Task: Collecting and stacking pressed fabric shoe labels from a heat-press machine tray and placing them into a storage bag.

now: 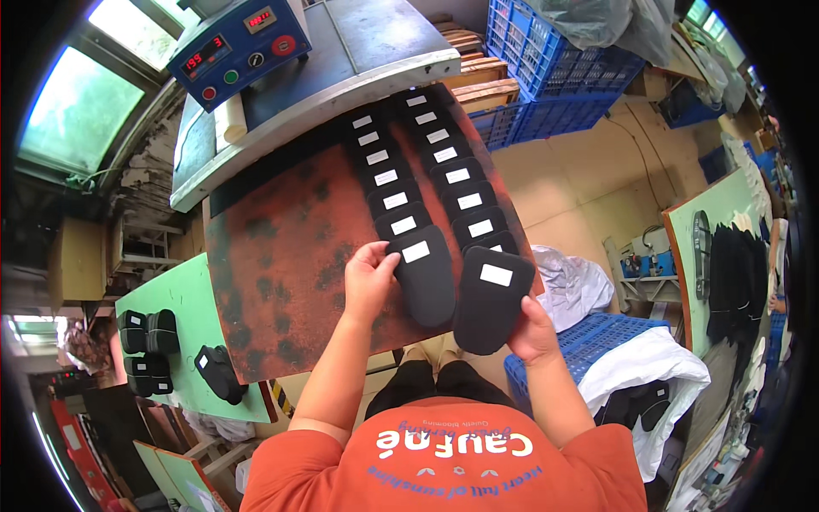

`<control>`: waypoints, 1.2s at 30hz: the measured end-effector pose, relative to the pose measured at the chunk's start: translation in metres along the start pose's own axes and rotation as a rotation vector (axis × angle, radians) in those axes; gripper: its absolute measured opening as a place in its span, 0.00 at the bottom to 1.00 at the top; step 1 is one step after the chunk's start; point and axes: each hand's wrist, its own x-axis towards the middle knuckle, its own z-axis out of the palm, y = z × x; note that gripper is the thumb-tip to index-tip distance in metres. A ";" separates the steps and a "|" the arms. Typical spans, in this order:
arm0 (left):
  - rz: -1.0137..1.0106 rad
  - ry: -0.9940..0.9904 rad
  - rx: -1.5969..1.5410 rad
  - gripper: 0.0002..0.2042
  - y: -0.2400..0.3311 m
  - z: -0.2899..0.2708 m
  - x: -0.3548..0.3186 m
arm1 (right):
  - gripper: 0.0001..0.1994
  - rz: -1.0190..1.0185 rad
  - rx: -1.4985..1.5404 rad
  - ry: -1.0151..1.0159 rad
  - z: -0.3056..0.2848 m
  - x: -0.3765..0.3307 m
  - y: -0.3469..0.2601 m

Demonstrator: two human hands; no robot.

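My left hand (368,277) is closed, thumb and fingers pinched at the left edge of a black insole (426,286) with a white label (416,251). This insole lies over the near end of the left row. My right hand (535,331) grips a second black insole (493,303) by its right edge, near the front edge of the reddish-brown board (294,273). It also bears a white label (496,275). Two rows of overlapping labelled insoles (458,177) run away from me along the board's right part.
A blue control box (239,51) with lit displays stands on a metal-edged machine bed (341,94) beyond the board. More black pieces lie on a green table (183,363) at left. Blue crates (546,72) stand back right; another crate (580,346) with white sacking is nearer.
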 end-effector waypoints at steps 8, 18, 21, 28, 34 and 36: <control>0.107 -0.170 0.160 0.13 0.001 0.020 -0.032 | 0.27 0.057 -0.228 0.161 -0.016 0.002 0.015; -0.192 0.066 0.153 0.11 -0.017 -0.004 -0.033 | 0.28 0.013 -0.008 0.013 -0.031 0.013 -0.031; 0.285 0.044 0.453 0.13 -0.007 0.001 -0.044 | 0.26 -0.081 -0.151 0.037 -0.008 0.027 -0.001; 0.000 0.129 0.001 0.06 0.040 -0.064 0.052 | 0.23 0.056 0.014 0.014 0.063 0.099 0.057; 0.162 0.268 0.312 0.10 0.027 -0.162 0.223 | 0.24 0.112 0.024 -0.126 0.097 0.152 0.085; 0.236 0.308 0.637 0.13 0.042 -0.166 0.234 | 0.23 0.124 0.039 -0.110 0.108 0.168 0.101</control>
